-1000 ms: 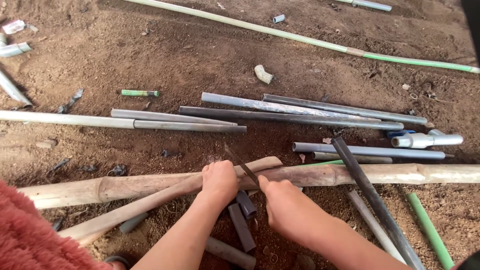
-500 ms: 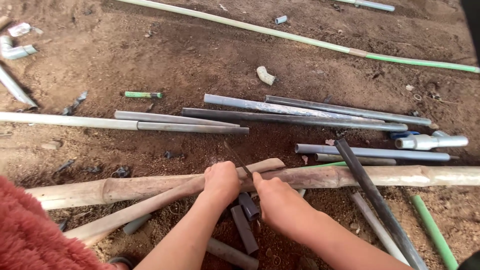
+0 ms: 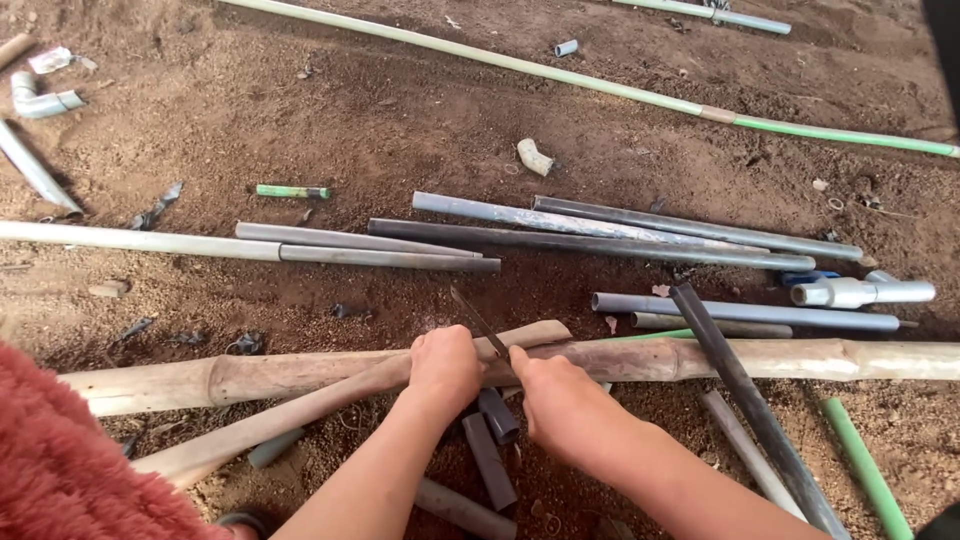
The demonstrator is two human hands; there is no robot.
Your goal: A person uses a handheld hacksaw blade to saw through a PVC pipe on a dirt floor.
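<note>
Left hand: the left hand (image 3: 444,367) is curled into a fist around the lower end of a thin dark blade (image 3: 478,322), knuckles up, resting on the bamboo pole (image 3: 780,358).
Right hand: the right hand (image 3: 560,400) lies just beside the left, fingers bent and pressed down on the pole and on whatever lies under the palm; what it pinches is hidden, so I cannot tell.
Blade: one; a narrow dark strip, its long axis on a diagonal, the free tip pointing up and to the left, away from the person, the near end hidden in the left fist.
Bamboo pole: one; long axis nearly level across the view, from the left side to the right edge.
Wooden stick: one pale stick (image 3: 300,415) crosses under the hands, sloping from lower left up to the right, its rounded end just past the blade.
Short dark pipe pieces: three (image 3: 488,462) lie on the soil under the forearms, pointing roughly toward the person.
Black pipe: one (image 3: 745,395) leans over the pole on the right, running down to the right.
Grey pipes beyond: about seven long ones (image 3: 640,232) lie roughly level on the dirt (image 3: 400,120), well apart from the hands.
Elbow fittings: two, one pale (image 3: 534,157), one grey (image 3: 40,100) at far left.
Sleeve: a red fuzzy sleeve (image 3: 70,470) fills the lower left corner.
</note>
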